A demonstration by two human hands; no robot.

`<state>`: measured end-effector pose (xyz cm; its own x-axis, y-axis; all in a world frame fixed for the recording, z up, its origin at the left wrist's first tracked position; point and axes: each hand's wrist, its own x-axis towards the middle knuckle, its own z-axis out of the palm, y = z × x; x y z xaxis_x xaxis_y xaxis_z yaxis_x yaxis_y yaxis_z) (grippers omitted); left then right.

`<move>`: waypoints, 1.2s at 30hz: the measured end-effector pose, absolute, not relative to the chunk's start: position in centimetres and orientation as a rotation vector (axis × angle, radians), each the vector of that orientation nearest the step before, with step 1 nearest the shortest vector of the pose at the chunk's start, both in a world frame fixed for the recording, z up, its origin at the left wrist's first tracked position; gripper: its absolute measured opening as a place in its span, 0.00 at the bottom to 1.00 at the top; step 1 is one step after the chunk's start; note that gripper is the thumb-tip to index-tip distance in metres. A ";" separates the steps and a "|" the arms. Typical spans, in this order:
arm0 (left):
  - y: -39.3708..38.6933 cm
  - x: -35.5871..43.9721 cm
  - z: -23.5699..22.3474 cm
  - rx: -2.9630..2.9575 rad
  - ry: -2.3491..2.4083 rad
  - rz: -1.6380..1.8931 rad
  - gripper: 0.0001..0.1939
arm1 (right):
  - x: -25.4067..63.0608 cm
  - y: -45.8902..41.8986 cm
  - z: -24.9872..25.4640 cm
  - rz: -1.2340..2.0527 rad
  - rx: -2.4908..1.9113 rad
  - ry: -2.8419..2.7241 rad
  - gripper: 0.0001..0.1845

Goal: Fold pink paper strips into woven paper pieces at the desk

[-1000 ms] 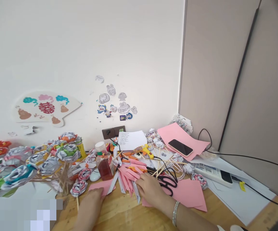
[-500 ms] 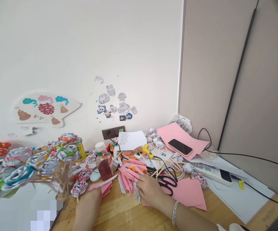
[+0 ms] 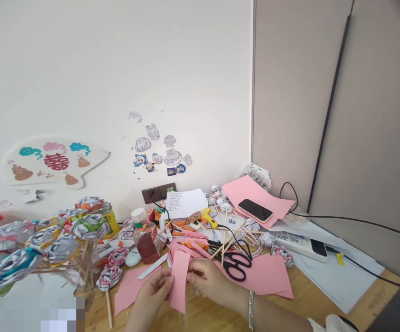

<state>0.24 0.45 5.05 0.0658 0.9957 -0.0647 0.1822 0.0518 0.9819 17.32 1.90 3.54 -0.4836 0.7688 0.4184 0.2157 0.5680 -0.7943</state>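
A pink paper strip [image 3: 179, 282] stands upright above the table's front part, between my two hands. My left hand [image 3: 155, 291] pinches its left edge between thumb and fingers. At the strip's right edge, my right hand [image 3: 209, 279] has its fingers closed on the paper; their tips are partly hidden. Behind the strip lie folded pink paper pieces [image 3: 194, 242]. Left of my left hand, pink sheets [image 3: 129, 287] lie flat with a white-faced strip [image 3: 153, 266] on top. Black-handled scissors [image 3: 237, 266] rest just beyond my right hand, by more pink sheets [image 3: 272, 275].
Paper roses [image 3: 89, 226] crowd the left side. A bottle of dark red liquid [image 3: 146, 240] stands behind my left hand. Farther back are a yellow glue gun [image 3: 209, 217], wooden sticks and a phone [image 3: 255, 210] on pink paper. A power strip [image 3: 300, 245] and cables lie right.
My left hand has come right and up from the pink sheets, and the pink strip now stands between both hands. My right hand has turned towards it. The view has shifted slightly right.
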 end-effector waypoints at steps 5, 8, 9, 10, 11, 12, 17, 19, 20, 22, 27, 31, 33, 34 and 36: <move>-0.3 1.7 5.2 1.403 1.302 1.030 0.14 | 17.3 2.1 2.8 1.163 -0.752 -1.803 0.20; -0.5 1.8 5.2 1.428 1.272 1.017 0.09 | 17.3 2.2 2.6 1.272 -0.726 -1.764 0.23; -0.5 1.8 5.2 1.411 1.248 1.004 0.08 | 17.3 2.2 2.6 1.310 -0.696 -1.767 0.23; -0.6 1.7 5.2 1.388 1.221 0.990 0.07 | 17.4 2.2 2.8 1.351 -0.664 -1.774 0.24; -0.5 1.6 5.2 1.363 1.192 0.973 0.07 | 17.4 2.1 2.9 1.392 -0.634 -1.783 0.25; -0.5 1.5 5.2 1.338 1.159 0.949 0.08 | 17.5 2.1 3.1 1.431 -0.609 -1.788 0.26; -0.3 1.1 5.1 1.307 1.132 0.854 0.15 | 17.6 2.1 3.3 1.557 -0.501 -1.773 0.31; -0.2 1.1 4.9 1.319 1.185 0.858 0.16 | 17.5 2.2 3.2 1.580 -0.510 -1.774 0.30; -0.1 1.1 4.7 1.324 1.197 0.869 0.16 | 17.5 2.2 3.2 1.586 -0.528 -1.777 0.29; 0.0 1.1 4.2 1.334 1.193 0.921 0.15 | 17.5 2.1 3.2 1.567 -0.572 -1.781 0.29; 0.1 1.4 3.0 1.350 1.219 0.990 0.17 | 17.4 1.9 3.2 1.392 -0.609 -1.771 0.16; -0.2 1.8 2.9 1.313 1.227 0.913 0.19 | 17.2 2.2 2.8 1.403 -0.678 -1.686 0.14; -0.4 1.9 2.9 1.338 1.244 0.896 0.19 | 17.0 2.2 2.6 1.403 -0.694 -1.650 0.13; -0.5 2.0 2.9 1.364 1.251 0.902 0.20 | 16.9 2.2 2.5 1.390 -0.699 -1.635 0.12; -0.6 2.2 2.7 1.432 1.234 0.917 0.19 | 16.7 2.1 2.4 1.339 -0.726 -1.603 0.10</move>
